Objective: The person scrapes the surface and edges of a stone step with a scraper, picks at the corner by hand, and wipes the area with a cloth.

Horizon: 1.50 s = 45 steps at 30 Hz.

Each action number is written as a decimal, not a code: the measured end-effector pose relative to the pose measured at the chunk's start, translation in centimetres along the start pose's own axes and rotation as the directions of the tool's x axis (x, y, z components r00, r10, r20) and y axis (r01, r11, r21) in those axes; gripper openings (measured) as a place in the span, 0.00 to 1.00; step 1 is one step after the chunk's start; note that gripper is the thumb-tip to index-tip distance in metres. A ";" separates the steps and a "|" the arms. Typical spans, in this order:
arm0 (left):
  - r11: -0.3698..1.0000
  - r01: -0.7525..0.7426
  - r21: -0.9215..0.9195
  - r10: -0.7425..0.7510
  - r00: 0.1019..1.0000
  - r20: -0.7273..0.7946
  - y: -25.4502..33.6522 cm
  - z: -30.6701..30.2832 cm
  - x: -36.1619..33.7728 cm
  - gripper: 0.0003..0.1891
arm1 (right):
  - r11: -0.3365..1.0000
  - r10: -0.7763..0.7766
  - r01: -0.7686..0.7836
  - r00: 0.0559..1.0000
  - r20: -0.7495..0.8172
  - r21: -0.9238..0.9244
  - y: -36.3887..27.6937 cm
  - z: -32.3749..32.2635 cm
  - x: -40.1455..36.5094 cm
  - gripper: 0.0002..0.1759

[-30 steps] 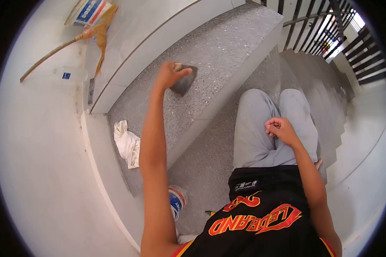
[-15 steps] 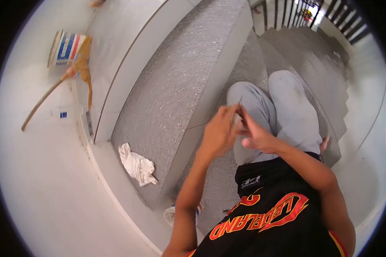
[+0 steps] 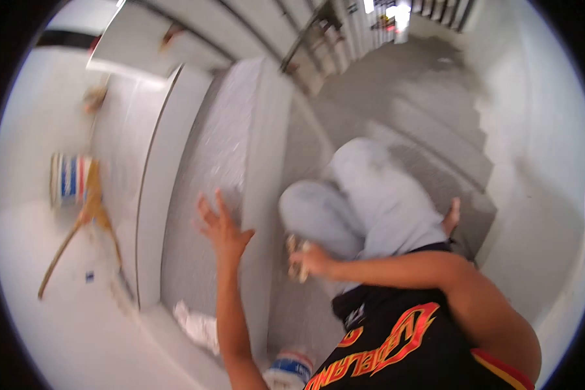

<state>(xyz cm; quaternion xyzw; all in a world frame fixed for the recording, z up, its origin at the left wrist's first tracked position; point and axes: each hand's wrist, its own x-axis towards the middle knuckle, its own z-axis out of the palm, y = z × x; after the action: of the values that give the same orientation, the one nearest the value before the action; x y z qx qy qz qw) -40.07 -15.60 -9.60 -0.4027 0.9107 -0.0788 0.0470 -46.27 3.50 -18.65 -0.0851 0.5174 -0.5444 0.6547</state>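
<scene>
Over the grey speckled step (image 3: 195, 260) on the left, my left hand (image 3: 224, 227) is raised with its fingers spread and nothing in it. My right hand (image 3: 315, 260) is closed on a small pale-brown object (image 3: 297, 259) beside my bent knee; blur hides what the object is. A crumpled white cloth (image 3: 198, 327) lies on the step, left of my left forearm. Below my hands, a white and blue bucket (image 3: 290, 370) shows in part at the bottom of the view.
Grey stairs (image 3: 429, 97) descend ahead, with dark railings (image 3: 370, 29) at the top. Another labelled bucket (image 3: 71, 179) is at the left, beside a brownish broom-like tool (image 3: 92, 205). A white wall (image 3: 539, 188) runs along the right.
My hands have moved apart; the left has opened out over the step, the right has come down beside the knee with the object. The camera view has shifted.
</scene>
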 end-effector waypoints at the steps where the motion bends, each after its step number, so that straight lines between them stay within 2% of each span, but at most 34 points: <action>1: 0.998 -0.048 -0.043 0.047 0.998 -0.034 1.1 0.0 2.0 0.70 | 0.973 0.056 -0.084 0.990 0.133 0.214 1.3 0.1 0.8 0.17; 3: 1.000 -0.018 -0.004 0.017 0.998 -0.068 2.7 -0.8 4.4 0.66 | 0.995 0.094 -0.096 0.991 0.098 0.018 0.2 0.3 0.4 0.17; 4: 0.999 -0.030 -0.018 0.029 0.997 -0.078 3.3 -0.8 5.9 0.66 | 0.996 0.084 -0.085 0.993 0.080 0.015 0.4 1.0 1.1 0.17; 5: 0.988 -0.151 -0.040 0.126 0.923 -0.364 4.2 -0.9 7.8 0.55 | 0.997 -0.010 0.011 1.000 0.011 -0.072 0.7 1.5 1.7 0.16; 6: 0.965 -0.261 -0.023 0.193 0.766 -0.613 5.0 -1.1 9.7 0.44 | 0.982 -0.101 0.093 0.994 -0.040 -0.162 0.9 2.0 2.1 0.16; 7: 0.933 -0.357 -0.048 0.233 0.699 -0.676 5.2 -1.3 11.7 0.28 | 0.994 -0.027 0.022 0.998 -0.049 -0.106 -1.4 2.1 1.1 0.17; 8: 0.899 -0.435 -0.054 0.264 0.635 -0.726 4.8 -1.6 13.5 0.13 | 0.994 -0.069 0.061 0.994 -0.085 -0.093 -0.4 2.0 2.7 0.16; 9: 0.885 -0.392 -0.253 0.147 0.749 -0.646 5.7 -3.9 13.6 0.05 | 0.994 -0.097 0.091 0.990 -0.101 -0.066 1.3 3.3 4.1 0.15; 10: 0.845 -0.309 -0.437 0.033 0.845 -0.534 6.6 -6.6 13.4 0.06 | 0.997 -0.048 0.051 0.998 -0.046 0.055 -0.5 3.8 3.0 0.14; 11: 0.925 -0.216 -0.311 0.035 0.866 -0.498 5.9 -8.0 13.6 0.06 | 0.985 -0.005 0.005 1.000 0.002 0.174 -2.5 3.4 2.3 0.13; 13: 0.979 -0.136 -0.153 0.053 0.890 -0.453 3.9 -8.7 13.1 0.07 | 0.984 0.009 0.006 0.997 -0.082 0.181 -2.6 4.3 3.4 0.12; 15: 0.841 -0.361 -0.403 0.065 0.807 -0.587 1.8 -9.2 12.4 0.06 | 0.935 -0.026 0.070 0.991 -0.129 0.347 -0.9 5.3 5.3 0.13; 16: 0.810 -0.545 -0.217 0.243 0.648 -0.721 1.5 -10.0 11.8 0.06 | 0.865 -0.074 0.165 0.976 -0.204 0.474 -0.9 5.6 6.0 0.15; 17: 0.825 -0.547 -0.140 0.312 0.648 -0.695 -0.3 -9.6 10.9 0.10 | 0.854 -0.072 0.185 0.968 -0.242 0.487 -1.5 5.8 6.2 0.15; 18: 0.805 -0.432 -0.406 0.132 0.799 -0.587 -2.8 -8.0 9.8 0.11 | 0.912 0.050 0.063 0.964 -0.262 0.406 -2.3 5.9 6.3 0.20; 19: 0.824 -0.322 -0.466 0.064 0.871 -0.487 -5.5 -7.1 8.4 0.10 | 0.943 0.172 -0.069 0.940 -0.296 0.327 -2.9 5.9 6.6 0.25; 20: 0.909 -0.158 -0.387 -0.024 0.905 -0.424 -7.1 -6.9 6.7 0.08 | 0.941 0.165 -0.053 0.934 -0.317 0.334 -2.0 6.6 8.4 0.28; 21: 0.860 0.016 -0.509 -0.199 0.930 -0.307 -8.1 -6.7 5.2 0.10 | 0.940 0.158 -0.040 0.931 -0.330 0.338 -0.8 7.2 10.4 0.31; 22: 0.898 0.058 -0.436 -0.199 0.938 -0.285 -9.0 -6.7 3.8 0.09 | 0.938 0.159 -0.028 0.921 -0.356 0.344 -0.8 7.4 11.1 0.31; 24: 0.911 0.284 -0.300 -0.339 0.929 -0.150 -11.3 -6.1 1.2 0.08 | 0.856 0.263 -0.060 0.905 -0.333 0.514 -1.0 7.2 11.5 0.18; 25: 0.909 0.289 -0.299 -0.344 0.927 -0.149 -12.1 -4.7 0.4 0.08 | 0.857 0.265 -0.064 0.906 -0.331 0.511 -1.5 6.5 11.2 0.18; 27: 0.818 -0.019 -0.575 -0.141 0.963 -0.232 -14.5 -2.4 -2.5 0.10 | 0.767 0.120 0.092 0.951 -0.283 0.635 -4.3 4.9 9.6 0.17; 28: 0.795 0.011 -0.606 -0.141 0.976 -0.167 -10.7 -2.9 -3.3 0.20 | 0.821 0.042 0.104 0.969 -0.241 0.561 -6.5 3.2 7.9 0.16; 29: 0.853 -0.023 -0.522 0.004 0.999 -0.037 -8.9 -3.5 -3.9 0.34 | 0.867 -0.041 0.124 0.983 -0.179 0.482 -8.3 0.7 6.9 0.16; 30: 0.901 -0.112 -0.420 0.107 0.994 -0.034 -8.1 -2.2 -4.2 0.45 | 0.816 -0.138 0.235 0.966 -0.217 0.528 -7.8 -0.6 8.0 0.12; 31: 0.914 -0.098 -0.394 0.117 0.993 0.023 -5.1 -3.0 -4.0 0.55 | 0.770 -0.180 0.235 0.972 -0.151 0.593 -8.6 -2.7 7.9 0.13; 32: 0.946 -0.141 -0.293 0.162 0.986 0.048 -4.0 -2.2 -3.2 0.60 | 0.712 -0.163 0.259 0.965 -0.204 0.652 -9.5 -4.4 7.9 0.14; 33: 0.977 -0.103 -0.188 0.116 0.992 0.058 -2.8 -1.9 -2.3 0.62 | 0.681 -0.128 0.335 0.930 -0.344 0.651 -10.2 -5.5 8.3 0.13; 34: 0.994 -0.072 -0.085 0.078 0.995 0.065 -1.8 -1.6 -0.9 0.64 | 0.669 -0.124 0.349 0.923 -0.365 0.656 -10.9 -7.1 8.2 0.12; 39: 0.988 -0.154 -0.017 0.155 0.983 0.100 2.5 -1.7 7.7 0.69 | 0.538 -0.177 0.505 0.851 -0.495 0.675 -12.3 -11.8 7.9 0.14; 41: 0.976 -0.216 0.015 0.214 0.973 0.086 4.7 -1.3 11.5 0.71 | 0.526 -0.179 0.495 0.859 -0.480 0.691 -11.8 -12.7 8.4 0.14; 43: 0.980 -0.191 0.053 0.196 0.975 -0.107 7.3 -1.3 15.3 0.62 | 0.551 -0.169 0.490 0.858 -0.484 0.676 -11.3 -12.7 8.8 0.15; 44: 0.978 -0.202 0.053 0.207 0.973 -0.105 8.4 -1.3 17.4 0.62 | 0.545 -0.166 0.495 0.855 -0.492 0.677 -11.0 -12.5 9.0 0.15; 45: 0.951 -0.303 0.066 0.304 0.864 -0.401 9.3 -1.2 19.6 0.48 | 0.586 -0.168 0.464 0.871 -0.461 0.664 -10.4 -12.3 9.7 0.14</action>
<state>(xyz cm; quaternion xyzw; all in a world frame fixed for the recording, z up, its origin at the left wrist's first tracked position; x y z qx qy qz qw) -60.16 -23.86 -10.54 -0.2292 0.9523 -0.1527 -0.1311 -63.48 -2.78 -22.78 0.2018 0.3252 -0.8247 0.4164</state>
